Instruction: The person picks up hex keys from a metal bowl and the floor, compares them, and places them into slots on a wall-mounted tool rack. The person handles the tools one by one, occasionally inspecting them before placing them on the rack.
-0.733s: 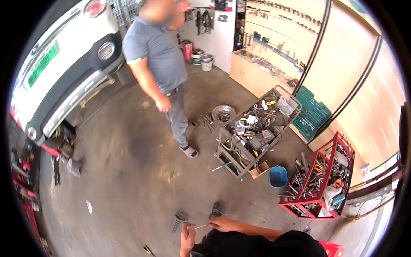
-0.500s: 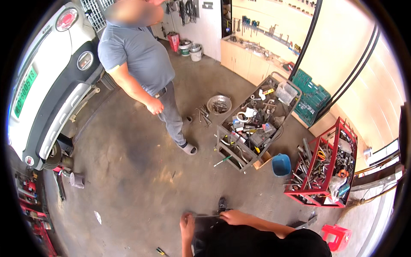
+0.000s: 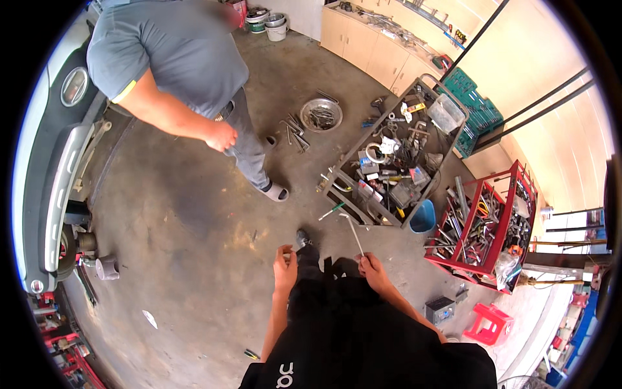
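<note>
My right hand (image 3: 374, 269) is closed around the lower end of a thin, pale metal rod with a bent tip (image 3: 353, 233). The rod points forward, and its tip ends close to the near corner of a metal tool cart (image 3: 341, 176). To the left, my left hand (image 3: 285, 267) is raised in front of my body. Its fingers are loosely curled and apart from the thumb, with nothing visible in them. A green-handled screwdriver (image 3: 333, 211) sticks out at the cart's near corner.
A person in a grey shirt (image 3: 175, 65) stands ahead left beside a white car (image 3: 39, 149). Metal parts fill a round basin (image 3: 321, 115). On the right are a blue bin (image 3: 423, 217), a red tool rack (image 3: 479, 227) and a red stool (image 3: 489, 324).
My hands have come apart; the rod that lay across between them now points forward from my right hand alone. My view has shifted closer to the other person and the cart.
</note>
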`<state>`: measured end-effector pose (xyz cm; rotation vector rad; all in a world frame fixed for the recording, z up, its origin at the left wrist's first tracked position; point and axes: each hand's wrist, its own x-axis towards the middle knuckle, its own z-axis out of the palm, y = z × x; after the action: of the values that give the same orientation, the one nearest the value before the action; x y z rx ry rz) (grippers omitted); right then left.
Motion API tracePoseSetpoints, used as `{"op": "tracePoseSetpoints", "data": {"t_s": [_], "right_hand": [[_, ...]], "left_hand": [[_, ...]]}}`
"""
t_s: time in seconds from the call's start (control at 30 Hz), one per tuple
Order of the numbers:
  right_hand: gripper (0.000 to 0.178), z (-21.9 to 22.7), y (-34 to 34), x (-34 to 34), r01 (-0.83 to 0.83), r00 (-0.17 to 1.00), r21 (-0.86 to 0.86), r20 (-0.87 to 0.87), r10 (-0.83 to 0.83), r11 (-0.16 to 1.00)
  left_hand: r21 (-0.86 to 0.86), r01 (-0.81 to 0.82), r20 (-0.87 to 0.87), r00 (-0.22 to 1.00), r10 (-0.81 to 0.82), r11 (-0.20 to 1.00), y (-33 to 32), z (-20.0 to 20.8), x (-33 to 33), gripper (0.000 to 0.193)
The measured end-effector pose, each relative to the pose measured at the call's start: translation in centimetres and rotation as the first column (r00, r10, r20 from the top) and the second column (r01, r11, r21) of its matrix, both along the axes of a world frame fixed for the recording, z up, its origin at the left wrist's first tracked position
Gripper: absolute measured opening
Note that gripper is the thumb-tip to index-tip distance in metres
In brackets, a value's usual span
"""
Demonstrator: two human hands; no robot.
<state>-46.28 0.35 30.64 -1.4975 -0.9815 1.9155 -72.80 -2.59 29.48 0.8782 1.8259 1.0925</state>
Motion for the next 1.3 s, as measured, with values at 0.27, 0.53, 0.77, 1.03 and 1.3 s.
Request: {"op": "tracePoseSetpoints", "data": {"t_s": [0.27,0.53,0.77,1.03,1.3], "right_hand": [[0.024,3.0,14.8,-6.6,0.168,0.800,-0.288,-0.519,-0.301,0.943],[0.022,-4.8,30.6,-10.5,0.250,0.872,-0.300,-0.343,-0.349,0.921],[0.025,-10.4,41.1,-15.2,0.272,0.955,-0.263,-0.041,-0.293,0.926],[0.028,-16.2,48.7,-17.6,0.334,0.941,-0.295,0.052,-0.334,0.895],[0.029,-23.1,49.7,-18.4,0.084,0.989,-0.519,0.150,-0.006,0.851]], "left_hand": [[-0.316,0.033,-0.289,0.949,-0.129,0.948,-8.0,-12.9,-8.4,0.027],[-0.716,-0.235,-0.049,0.956,0.288,0.657,-13.4,-9.9,-6.7,0.020],[-0.567,-0.176,-0.113,0.984,0.136,0.805,-14.5,-9.1,-0.7,0.023],[-0.644,-0.229,-0.016,0.958,0.286,0.730,-15.2,-6.5,3.4,0.026],[-0.734,-0.241,0.047,0.914,0.402,0.635,-11.2,-2.9,4.7,0.025]]}}
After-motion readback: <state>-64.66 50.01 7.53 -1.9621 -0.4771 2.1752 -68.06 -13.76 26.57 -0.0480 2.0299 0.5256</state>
